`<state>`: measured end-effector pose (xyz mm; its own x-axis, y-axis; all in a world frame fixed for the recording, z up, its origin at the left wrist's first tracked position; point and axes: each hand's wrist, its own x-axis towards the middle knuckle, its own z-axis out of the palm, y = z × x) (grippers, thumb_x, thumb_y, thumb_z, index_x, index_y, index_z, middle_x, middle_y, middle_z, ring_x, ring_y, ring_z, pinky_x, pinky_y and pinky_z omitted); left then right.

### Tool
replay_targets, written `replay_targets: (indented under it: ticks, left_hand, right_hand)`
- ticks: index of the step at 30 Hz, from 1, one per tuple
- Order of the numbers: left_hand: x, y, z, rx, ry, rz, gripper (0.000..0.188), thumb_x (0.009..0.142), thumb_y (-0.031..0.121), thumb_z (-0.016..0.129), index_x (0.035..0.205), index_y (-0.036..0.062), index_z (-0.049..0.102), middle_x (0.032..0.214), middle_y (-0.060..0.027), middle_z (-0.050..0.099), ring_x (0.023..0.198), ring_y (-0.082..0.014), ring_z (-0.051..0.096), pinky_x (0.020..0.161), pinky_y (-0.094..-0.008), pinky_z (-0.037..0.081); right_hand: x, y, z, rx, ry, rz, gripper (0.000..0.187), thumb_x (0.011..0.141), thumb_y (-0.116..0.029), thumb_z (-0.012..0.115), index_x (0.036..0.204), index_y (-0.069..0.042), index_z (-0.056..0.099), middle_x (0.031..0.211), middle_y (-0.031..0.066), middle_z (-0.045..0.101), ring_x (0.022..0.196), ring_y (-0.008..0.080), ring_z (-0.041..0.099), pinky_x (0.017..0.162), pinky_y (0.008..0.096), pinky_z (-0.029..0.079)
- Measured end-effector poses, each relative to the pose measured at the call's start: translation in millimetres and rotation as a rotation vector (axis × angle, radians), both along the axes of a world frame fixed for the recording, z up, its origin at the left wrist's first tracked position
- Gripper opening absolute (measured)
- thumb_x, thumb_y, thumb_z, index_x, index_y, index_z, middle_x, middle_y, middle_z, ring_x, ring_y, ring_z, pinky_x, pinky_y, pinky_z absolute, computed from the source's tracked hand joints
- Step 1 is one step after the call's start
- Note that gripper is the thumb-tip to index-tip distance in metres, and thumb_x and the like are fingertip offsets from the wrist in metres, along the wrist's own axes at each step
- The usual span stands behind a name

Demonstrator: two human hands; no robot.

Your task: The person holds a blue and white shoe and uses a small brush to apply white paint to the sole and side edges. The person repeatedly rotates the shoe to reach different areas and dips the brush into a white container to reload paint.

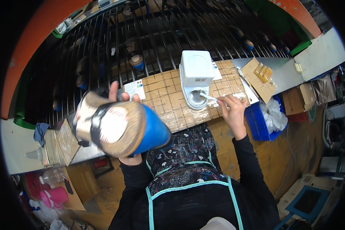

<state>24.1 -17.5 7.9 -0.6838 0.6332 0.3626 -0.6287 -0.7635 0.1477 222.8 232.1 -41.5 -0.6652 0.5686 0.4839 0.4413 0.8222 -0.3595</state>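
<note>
My left hand [114, 92] is closed around a shoe last [151, 128], blue with a tan shoe upper [120, 142] and a dark strap over it. The shoe is tilted, blurred by motion, and hides most of that hand. Between the fingertips of my right hand [234, 111] is a slim white-handled brush [211, 97]. Its tip reaches into the round cup at the front of a white pot dispenser [197, 71], which stands upright on the cardboard-covered bench [165, 99]. What the cup contains is too dim to tell.
Beyond the bench runs a dark roller rack [161, 42] carrying several shoes on blue lasts. Yellowish blocks [263, 73] lie on cardboard at the right. Below them stands a blue bin [257, 122] with white plastic bags. A pink jug [54, 196] is at lower left.
</note>
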Motion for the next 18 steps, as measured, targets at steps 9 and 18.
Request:
replay_targets:
  ticks: [9, 18]
  left_hand:
    - [4.0, -15.1, -20.9, -0.457, 0.105, 0.442, 0.118, 0.055, 0.034, 0.093, 0.15, 0.0134, 0.025, 0.151, -0.0096, 0.035, 0.138, -0.03, 0.036, 0.114, -0.0519, 0.031]
    - [-10.7, -1.8, -3.2, -0.618, 0.342, 0.836, 0.11, 0.059, 0.03, 0.092, 0.146, 0.0092, 0.028, 0.139, -0.0108, 0.043, 0.129, -0.0293, 0.043, 0.109, -0.0454, 0.037]
  right_hand:
    - [-22.0, 6.2, -3.9, 0.378, -0.085, 0.091, 0.006, 0.077, -0.014, 0.071, 0.083, -0.015, 0.069, 0.083, -0.0019, 0.061, 0.076, 0.019, 0.054, 0.077, 0.0406, 0.031]
    - [-22.5, 10.1, 4.5, 0.342, -0.101, 0.12, 0.005, 0.076, -0.016, 0.071, 0.08, -0.014, 0.069, 0.08, -0.0016, 0.061, 0.076, 0.0198, 0.056, 0.079, 0.0424, 0.032]
